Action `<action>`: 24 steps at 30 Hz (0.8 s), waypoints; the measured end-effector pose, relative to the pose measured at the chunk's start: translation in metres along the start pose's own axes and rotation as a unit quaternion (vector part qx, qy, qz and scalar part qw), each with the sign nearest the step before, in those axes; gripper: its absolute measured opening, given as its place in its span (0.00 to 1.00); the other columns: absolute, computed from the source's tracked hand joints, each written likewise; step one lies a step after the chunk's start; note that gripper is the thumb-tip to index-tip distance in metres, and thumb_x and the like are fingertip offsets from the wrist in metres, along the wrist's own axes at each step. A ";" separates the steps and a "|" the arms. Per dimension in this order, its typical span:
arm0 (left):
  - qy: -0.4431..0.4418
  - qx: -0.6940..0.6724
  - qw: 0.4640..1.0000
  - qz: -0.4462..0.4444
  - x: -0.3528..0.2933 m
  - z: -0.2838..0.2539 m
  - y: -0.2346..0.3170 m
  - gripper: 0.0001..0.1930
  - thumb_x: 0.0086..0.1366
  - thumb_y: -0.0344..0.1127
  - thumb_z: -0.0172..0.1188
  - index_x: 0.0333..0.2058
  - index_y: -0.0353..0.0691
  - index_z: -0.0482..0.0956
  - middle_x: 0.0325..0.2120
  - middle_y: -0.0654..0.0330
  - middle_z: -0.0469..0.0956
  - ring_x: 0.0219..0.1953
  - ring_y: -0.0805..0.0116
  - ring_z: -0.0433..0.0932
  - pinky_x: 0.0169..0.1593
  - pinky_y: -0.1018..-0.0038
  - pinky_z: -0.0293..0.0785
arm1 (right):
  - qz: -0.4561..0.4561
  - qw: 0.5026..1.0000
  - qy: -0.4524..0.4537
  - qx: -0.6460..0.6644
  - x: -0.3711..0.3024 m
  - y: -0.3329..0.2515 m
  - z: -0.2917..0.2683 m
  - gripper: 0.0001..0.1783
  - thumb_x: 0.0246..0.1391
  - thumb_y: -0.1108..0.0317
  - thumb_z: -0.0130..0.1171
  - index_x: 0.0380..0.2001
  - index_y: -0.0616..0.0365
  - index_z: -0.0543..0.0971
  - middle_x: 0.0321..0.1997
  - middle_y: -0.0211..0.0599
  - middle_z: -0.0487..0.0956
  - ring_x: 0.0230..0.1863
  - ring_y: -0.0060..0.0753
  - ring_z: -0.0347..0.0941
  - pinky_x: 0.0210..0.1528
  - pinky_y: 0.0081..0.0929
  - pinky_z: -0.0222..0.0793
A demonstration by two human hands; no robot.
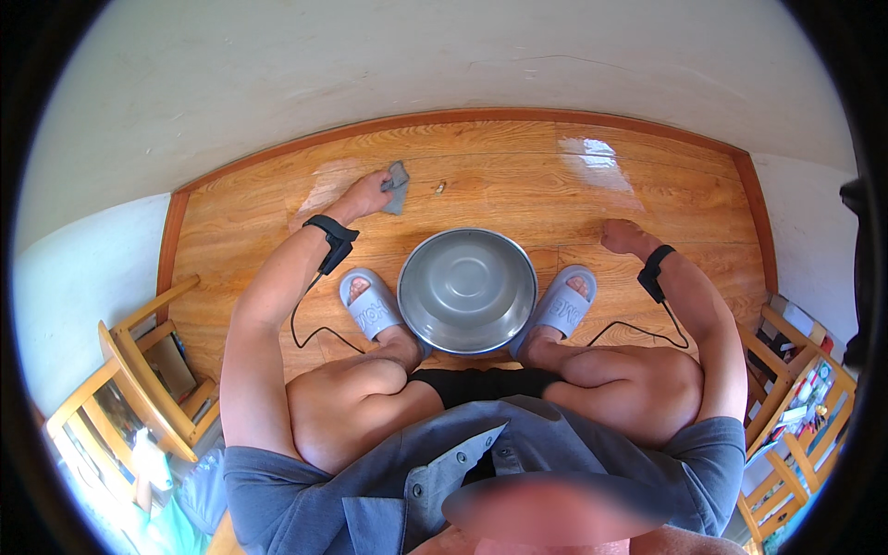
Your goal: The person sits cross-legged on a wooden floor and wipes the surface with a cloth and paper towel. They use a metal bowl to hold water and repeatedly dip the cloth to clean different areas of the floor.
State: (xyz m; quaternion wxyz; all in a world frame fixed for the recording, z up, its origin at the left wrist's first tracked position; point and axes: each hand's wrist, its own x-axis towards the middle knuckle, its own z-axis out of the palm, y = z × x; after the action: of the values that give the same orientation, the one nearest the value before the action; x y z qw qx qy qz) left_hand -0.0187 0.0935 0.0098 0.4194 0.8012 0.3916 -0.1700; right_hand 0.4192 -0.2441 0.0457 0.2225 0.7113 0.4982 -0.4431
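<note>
My left hand (370,192) is closed on a grey cloth (396,188), which lies against the wooden floor (518,199) with its loose end beyond the fingers. Just right of the cloth a small light-coloured object (439,188) rests on the boards, too small to name. Between my feet stands a round metal basin (421,310). To the right of the basin, my right hand (629,238) is curled into a fist at or just above the floor; nothing shows in it.
Grey slippers (373,310) on my feet flank the basin. A reddish-brown skirting board (462,116) runs below the pale wall (444,65). Wooden furniture stands at left (139,388) and right (805,416), with assorted items. Black cables (638,324) hang from my wrist straps.
</note>
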 end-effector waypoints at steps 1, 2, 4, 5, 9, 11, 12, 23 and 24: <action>0.001 -0.043 0.999 0.020 0.002 0.003 -0.003 0.18 0.57 0.35 0.57 0.46 0.34 0.74 0.41 0.46 0.79 0.44 0.53 0.78 0.48 0.67 0.72 | 0.008 1.000 -0.009 -0.004 -0.001 -0.001 -0.001 0.19 0.49 0.64 0.49 0.35 0.69 0.80 0.39 0.63 0.78 0.43 0.62 0.75 0.47 0.46 0.71; -0.003 -0.085 0.996 0.028 0.003 0.004 -0.006 0.18 0.57 0.35 0.57 0.46 0.34 0.74 0.40 0.47 0.79 0.43 0.54 0.78 0.48 0.68 0.72 | -0.007 1.000 -0.008 -0.012 -0.001 -0.002 -0.002 0.19 0.49 0.64 0.49 0.37 0.68 0.79 0.40 0.62 0.78 0.44 0.61 0.75 0.47 0.46 0.70; -0.002 -0.107 0.994 0.038 0.005 0.006 -0.007 0.17 0.58 0.31 0.57 0.47 0.33 0.73 0.39 0.50 0.79 0.42 0.63 0.77 0.46 0.70 0.73 | -0.023 0.999 -0.014 -0.040 -0.002 -0.002 -0.002 0.19 0.50 0.64 0.48 0.41 0.64 0.78 0.43 0.60 0.78 0.46 0.59 0.74 0.49 0.46 0.70; -0.005 -0.117 0.993 0.032 0.006 0.005 -0.005 0.17 0.59 0.29 0.57 0.47 0.32 0.73 0.39 0.52 0.79 0.41 0.67 0.77 0.46 0.71 0.73 | -0.050 0.998 0.005 -0.024 -0.002 -0.001 0.000 0.18 0.50 0.64 0.48 0.38 0.64 0.79 0.41 0.59 0.78 0.45 0.59 0.75 0.48 0.47 0.70; 0.073 -0.045 0.994 0.062 -0.003 -0.003 0.017 0.20 0.59 0.37 0.59 0.48 0.34 0.72 0.39 0.48 0.78 0.43 0.56 0.77 0.47 0.65 0.73 | -0.160 0.982 0.097 0.013 0.003 0.012 0.015 0.16 0.49 0.64 0.48 0.32 0.63 0.80 0.36 0.56 0.79 0.41 0.59 0.75 0.46 0.48 0.71; 0.138 0.023 0.989 0.045 -0.014 -0.013 0.031 0.23 0.59 0.42 0.59 0.50 0.36 0.72 0.43 0.46 0.75 0.49 0.49 0.74 0.51 0.61 0.71 | -0.187 0.976 0.113 0.022 0.010 0.023 0.023 0.16 0.50 0.65 0.47 0.33 0.63 0.80 0.36 0.58 0.79 0.40 0.59 0.75 0.45 0.48 0.71; 0.149 0.032 0.988 0.029 -0.019 -0.017 0.037 0.24 0.59 0.42 0.60 0.51 0.36 0.71 0.46 0.45 0.73 0.51 0.48 0.72 0.52 0.61 0.70 | -0.150 0.986 0.070 -0.025 0.017 0.028 0.025 0.16 0.50 0.64 0.48 0.33 0.64 0.80 0.36 0.59 0.79 0.40 0.60 0.75 0.45 0.49 0.71; 0.162 0.068 0.984 -0.041 -0.043 -0.054 0.030 0.27 0.60 0.40 0.58 0.56 0.36 0.65 0.53 0.43 0.66 0.55 0.45 0.69 0.56 0.58 0.68 | -0.010 0.999 0.011 -0.032 0.016 0.021 0.019 0.18 0.52 0.59 0.49 0.31 0.66 0.78 0.36 0.61 0.78 0.40 0.62 0.75 0.43 0.47 0.71; 0.154 0.070 0.984 -0.055 -0.044 -0.060 0.027 0.28 0.60 0.40 0.58 0.56 0.36 0.64 0.54 0.43 0.65 0.55 0.45 0.68 0.56 0.58 0.68 | -0.006 0.999 0.013 -0.031 0.016 0.019 0.018 0.18 0.52 0.59 0.49 0.30 0.65 0.78 0.36 0.61 0.78 0.41 0.62 0.75 0.43 0.47 0.71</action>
State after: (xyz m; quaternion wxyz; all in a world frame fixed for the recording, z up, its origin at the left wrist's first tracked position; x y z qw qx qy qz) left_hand -0.0296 0.1111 0.0858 0.2870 0.8224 0.4821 -0.0942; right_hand 0.4307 -0.2573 0.0202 0.2350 0.7072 0.5186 -0.4192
